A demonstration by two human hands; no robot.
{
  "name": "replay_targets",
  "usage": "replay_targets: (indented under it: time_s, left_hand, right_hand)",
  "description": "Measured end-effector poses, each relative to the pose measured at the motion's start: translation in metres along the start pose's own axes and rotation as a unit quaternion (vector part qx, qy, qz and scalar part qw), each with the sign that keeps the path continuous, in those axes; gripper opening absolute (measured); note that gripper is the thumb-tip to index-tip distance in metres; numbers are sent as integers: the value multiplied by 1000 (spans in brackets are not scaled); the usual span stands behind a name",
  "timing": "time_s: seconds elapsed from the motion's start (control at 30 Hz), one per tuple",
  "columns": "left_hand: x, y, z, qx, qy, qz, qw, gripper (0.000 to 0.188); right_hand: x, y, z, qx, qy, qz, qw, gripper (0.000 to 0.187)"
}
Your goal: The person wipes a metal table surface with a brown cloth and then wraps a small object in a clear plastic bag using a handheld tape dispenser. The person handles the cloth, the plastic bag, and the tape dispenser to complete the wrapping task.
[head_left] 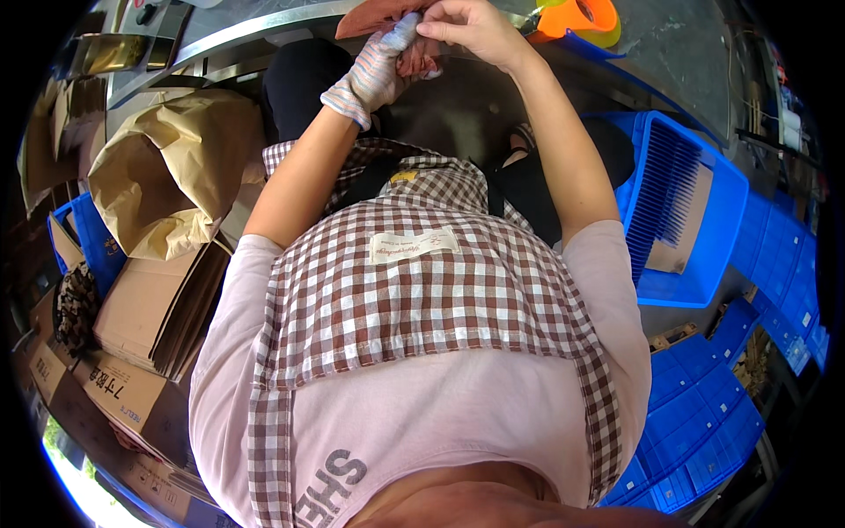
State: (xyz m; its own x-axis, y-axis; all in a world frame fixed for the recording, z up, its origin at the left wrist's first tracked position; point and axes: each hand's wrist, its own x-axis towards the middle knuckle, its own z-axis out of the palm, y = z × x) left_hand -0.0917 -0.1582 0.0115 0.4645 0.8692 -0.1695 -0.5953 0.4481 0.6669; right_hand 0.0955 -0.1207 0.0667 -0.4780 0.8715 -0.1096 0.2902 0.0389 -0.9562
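My left hand (377, 70), in a striped knit glove, is up at the edge of the metal table. Its fingers are closed around a reddish-brown, thin, flexible-looking piece (374, 18), whose kind I cannot make out; part of it shows above the glove and a crumpled reddish part beneath. My right hand (482, 33) is bare, with thumb and index finger pinched together right at the gloved fingertips. What lies in that pinch is too small to tell. Just right of it, an orange and yellow ring-shaped object (581, 16) rests on the table.
The metal table (678, 53) spans the far side. To my left stand an open brown paper bag (167, 167) and stacked flattened cardboard (145, 308). At my right are a blue plastic crate (735, 189) with a ribbed wall and several blue panels (695, 405).
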Motion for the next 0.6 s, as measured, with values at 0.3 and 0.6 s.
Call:
replay_targets:
  time_s: [0.3,0.6]
  left_hand:
    - [4,-6,-15,-28,-76,-31,996,66]
    - [-11,9,-6,-25,-100,-59,993,71]
  right_hand:
    - [-2,-14,12,-116,79,-10,990,28]
    - [-2,0,13,-133,47,21,990,29]
